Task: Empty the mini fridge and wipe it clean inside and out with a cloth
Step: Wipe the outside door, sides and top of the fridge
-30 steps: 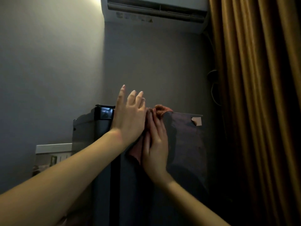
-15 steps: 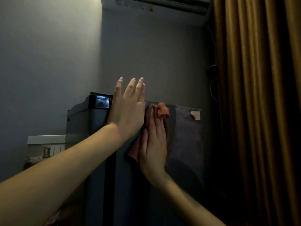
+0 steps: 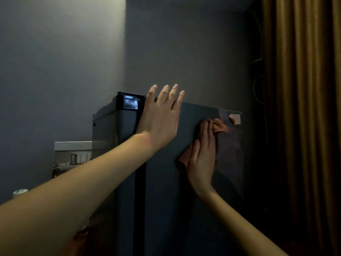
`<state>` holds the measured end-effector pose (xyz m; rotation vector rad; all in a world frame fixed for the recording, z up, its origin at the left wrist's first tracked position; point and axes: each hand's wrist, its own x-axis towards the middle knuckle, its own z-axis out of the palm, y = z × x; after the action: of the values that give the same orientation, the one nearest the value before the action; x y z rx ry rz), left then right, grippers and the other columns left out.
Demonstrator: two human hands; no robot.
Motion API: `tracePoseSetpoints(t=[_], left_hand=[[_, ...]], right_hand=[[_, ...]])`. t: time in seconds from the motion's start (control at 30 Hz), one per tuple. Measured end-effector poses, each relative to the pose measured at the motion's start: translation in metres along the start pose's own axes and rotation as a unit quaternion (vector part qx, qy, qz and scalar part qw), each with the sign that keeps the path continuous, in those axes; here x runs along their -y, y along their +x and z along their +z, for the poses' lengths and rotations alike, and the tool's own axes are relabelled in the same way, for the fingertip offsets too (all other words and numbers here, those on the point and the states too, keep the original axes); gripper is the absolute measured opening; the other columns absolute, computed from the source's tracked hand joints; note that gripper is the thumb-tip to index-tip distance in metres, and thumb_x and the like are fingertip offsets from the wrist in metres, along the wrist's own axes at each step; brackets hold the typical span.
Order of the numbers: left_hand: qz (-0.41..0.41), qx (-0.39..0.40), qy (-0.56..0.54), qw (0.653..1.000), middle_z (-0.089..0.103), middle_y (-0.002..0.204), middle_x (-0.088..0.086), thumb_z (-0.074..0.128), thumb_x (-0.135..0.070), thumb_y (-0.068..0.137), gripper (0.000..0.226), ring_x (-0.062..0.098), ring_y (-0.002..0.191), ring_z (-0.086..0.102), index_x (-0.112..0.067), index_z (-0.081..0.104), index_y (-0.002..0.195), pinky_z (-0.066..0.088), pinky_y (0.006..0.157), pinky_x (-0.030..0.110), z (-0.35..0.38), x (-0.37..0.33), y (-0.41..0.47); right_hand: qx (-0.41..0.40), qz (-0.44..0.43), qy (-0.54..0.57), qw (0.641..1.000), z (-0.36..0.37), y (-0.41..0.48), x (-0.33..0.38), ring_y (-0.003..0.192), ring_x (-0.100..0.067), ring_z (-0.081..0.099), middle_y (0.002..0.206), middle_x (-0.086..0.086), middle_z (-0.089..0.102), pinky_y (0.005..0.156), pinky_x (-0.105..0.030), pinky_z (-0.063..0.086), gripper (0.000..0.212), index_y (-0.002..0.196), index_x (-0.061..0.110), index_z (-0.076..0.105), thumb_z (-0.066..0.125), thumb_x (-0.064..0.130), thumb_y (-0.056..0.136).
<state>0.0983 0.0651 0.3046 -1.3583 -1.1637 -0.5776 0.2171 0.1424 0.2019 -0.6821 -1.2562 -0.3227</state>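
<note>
Dim grey wall [image 3: 55, 61] fills the head view, with a brown curtain [image 3: 302, 108] hanging at the right. Against the wall stands the mini fridge [image 3: 162, 191], its dark door panel facing the camera and reaching up to mid-frame.

The left hand [image 3: 158, 122] lies flat on the door's upper edge with fingers straight, grasping nothing; it looks like a bracing hand. The right hand [image 3: 202, 163], also flat with straight fingers, presses the orange cloth [image 3: 219, 126] against the door's upper right part, just below a scrap of tape [image 3: 236, 119].

By my reading, this is the outside wipe, under way on the upper door. The lower door and the grey side are probably not yet done. The inside is hidden, so whether it was emptied and cleaned cannot be told.
</note>
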Motion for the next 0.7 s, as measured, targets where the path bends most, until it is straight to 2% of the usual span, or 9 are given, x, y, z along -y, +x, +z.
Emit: tracePoseSetpoints(t=[0.1,0.2,0.33,0.5,0.6,0.7], left_hand=[[0.013,0.007,-0.010,1.000,0.007,0.161,0.011,0.016,-0.027,0.101,0.057,0.028,0.147,0.013,-0.011,0.003,0.154,0.010,0.117,0.047,-0.001,-0.001,-0.001],[0.011,-0.001,-0.010,1.000,0.011,0.161,0.010,0.012,-0.026,0.098,0.058,0.028,0.147,0.016,-0.011,0.005,0.154,0.011,0.118,0.045,-0.001,-0.002,-0.002],[0.012,-0.016,0.010,1.000,0.013,0.161,0.008,0.009,-0.027,0.097,0.060,0.027,0.147,0.017,-0.009,0.006,0.153,0.013,0.118,0.046,0.002,-0.002,-0.002],[0.020,-0.010,0.021,1.000,-0.002,0.162,0.008,0.005,-0.025,0.099,0.058,0.027,0.149,0.001,-0.005,-0.006,0.152,0.004,0.119,0.048,0.003,-0.005,-0.003],[0.026,-0.023,0.036,0.999,-0.002,0.162,0.009,0.000,-0.026,0.097,0.059,0.027,0.149,-0.001,-0.003,-0.009,0.151,0.003,0.118,0.049,0.003,-0.007,-0.004],[0.033,-0.026,0.041,0.998,-0.007,0.161,0.012,-0.001,-0.026,0.096,0.060,0.028,0.149,-0.006,-0.001,-0.013,0.150,-0.004,0.117,0.051,0.003,-0.009,-0.006]], right_hand=[[0.040,-0.075,-0.021,0.996,0.000,0.009,0.013,0.148,-0.008,0.012,0.160,0.000,0.019,0.121,-0.031,0.011,0.055,0.152,0.012,0.024,0.025,0.026,0.099],[0.025,-0.092,-0.013,0.995,0.002,0.045,0.007,0.148,-0.011,0.016,0.158,-0.001,0.023,0.121,-0.034,0.013,0.054,0.151,0.011,0.028,0.026,0.025,0.098],[-0.024,-0.012,0.018,0.999,0.004,0.071,-0.026,0.145,-0.015,0.022,0.156,-0.007,0.030,0.120,-0.037,0.018,0.055,0.149,0.006,0.032,0.026,0.025,0.097],[-0.048,0.064,0.018,0.997,-0.001,0.027,-0.038,0.147,-0.018,0.020,0.157,-0.009,0.026,0.121,-0.039,0.016,0.056,0.148,0.003,0.030,0.027,0.024,0.096],[-0.005,0.017,-0.021,1.000,-0.002,-0.002,-0.018,0.148,-0.011,0.015,0.159,-0.003,0.022,0.121,-0.036,0.014,0.058,0.151,0.010,0.028,0.024,0.030,0.097],[0.027,-0.038,-0.029,0.998,-0.003,0.010,-0.002,0.147,-0.006,0.011,0.159,0.001,0.020,0.122,-0.029,0.009,0.057,0.152,0.012,0.026,0.023,0.030,0.098]])
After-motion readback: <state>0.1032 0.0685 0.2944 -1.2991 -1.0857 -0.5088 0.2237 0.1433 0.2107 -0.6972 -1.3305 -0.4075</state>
